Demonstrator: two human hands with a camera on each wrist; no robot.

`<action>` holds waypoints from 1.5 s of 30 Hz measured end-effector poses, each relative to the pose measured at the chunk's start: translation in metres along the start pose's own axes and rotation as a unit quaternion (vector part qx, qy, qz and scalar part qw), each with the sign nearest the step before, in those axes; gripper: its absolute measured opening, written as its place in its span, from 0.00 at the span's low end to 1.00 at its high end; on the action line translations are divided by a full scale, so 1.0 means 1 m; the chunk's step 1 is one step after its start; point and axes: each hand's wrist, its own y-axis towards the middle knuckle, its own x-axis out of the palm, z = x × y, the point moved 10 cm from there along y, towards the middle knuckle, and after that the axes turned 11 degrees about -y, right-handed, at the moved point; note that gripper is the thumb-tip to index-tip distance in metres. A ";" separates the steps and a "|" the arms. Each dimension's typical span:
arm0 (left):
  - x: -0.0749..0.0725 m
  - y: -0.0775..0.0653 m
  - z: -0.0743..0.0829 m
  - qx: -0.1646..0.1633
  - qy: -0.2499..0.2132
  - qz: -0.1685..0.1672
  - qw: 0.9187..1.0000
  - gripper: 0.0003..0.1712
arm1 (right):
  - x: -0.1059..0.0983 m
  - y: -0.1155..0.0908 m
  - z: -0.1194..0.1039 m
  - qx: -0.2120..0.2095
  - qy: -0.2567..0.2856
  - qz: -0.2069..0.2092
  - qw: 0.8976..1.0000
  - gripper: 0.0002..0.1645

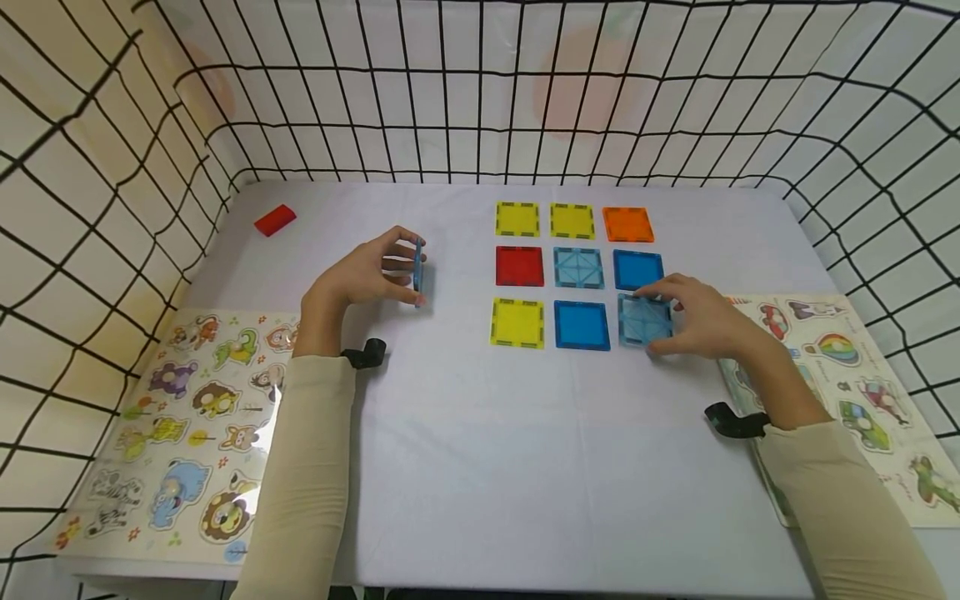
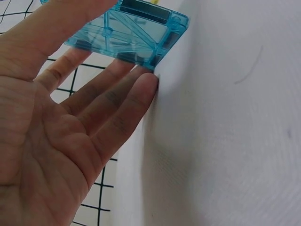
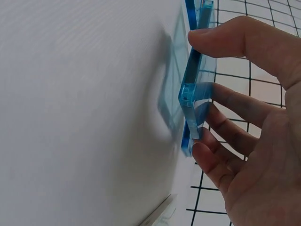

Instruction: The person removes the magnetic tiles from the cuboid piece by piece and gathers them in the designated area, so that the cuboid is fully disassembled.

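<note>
My left hand [image 1: 367, 271] pinches a clear light-blue magnetic tile [image 1: 417, 271] between thumb and fingers, standing it on edge left of the tile grid. In the left wrist view the cross-ribbed tile [image 2: 136, 35] shows its corner by the fingertips. At the grid's lower right corner, my right hand [image 1: 708, 321] grips another light-blue tile [image 1: 641, 321] by opposite edges; the right wrist view shows this tile [image 3: 190, 80] tilted above its shadow. Beside it lie a blue tile [image 1: 582, 326] and, just behind, a second blue tile [image 1: 637, 270].
Other grid tiles are yellow [image 1: 517, 219], orange [image 1: 628, 225], red [image 1: 519, 267] and a light-blue centre tile [image 1: 578, 268]. A red block [image 1: 275, 220] lies back left. Sticker boards flank both sides: animals [image 1: 202, 442] left, toys [image 1: 862, 375] right. Black wire mesh [image 1: 480, 129] encloses the table.
</note>
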 end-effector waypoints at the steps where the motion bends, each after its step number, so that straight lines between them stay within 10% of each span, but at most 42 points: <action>1: 0.000 0.000 0.000 0.001 -0.001 -0.001 1.000 0.50 | 0.001 -0.001 0.002 0.002 -0.001 -0.003 1.000 0.48; 14: -0.005 0.014 -0.017 0.013 0.001 -0.005 1.000 0.53 | 0.008 -0.004 0.008 0.001 0.013 -0.026 1.000 0.47; 23: -0.004 0.011 -0.002 0.046 0.102 0.003 0.994 0.53 | 0.009 -0.003 0.008 -0.006 0.020 -0.029 0.999 0.47; 39: 0.081 -0.029 0.050 0.089 0.248 -0.034 0.964 0.50 | 0.009 -0.003 0.007 -0.012 0.011 -0.039 0.999 0.47; 45: 0.107 -0.041 0.043 0.062 0.300 -0.037 0.951 0.49 | 0.010 -0.003 0.007 -0.005 0.011 -0.049 0.999 0.47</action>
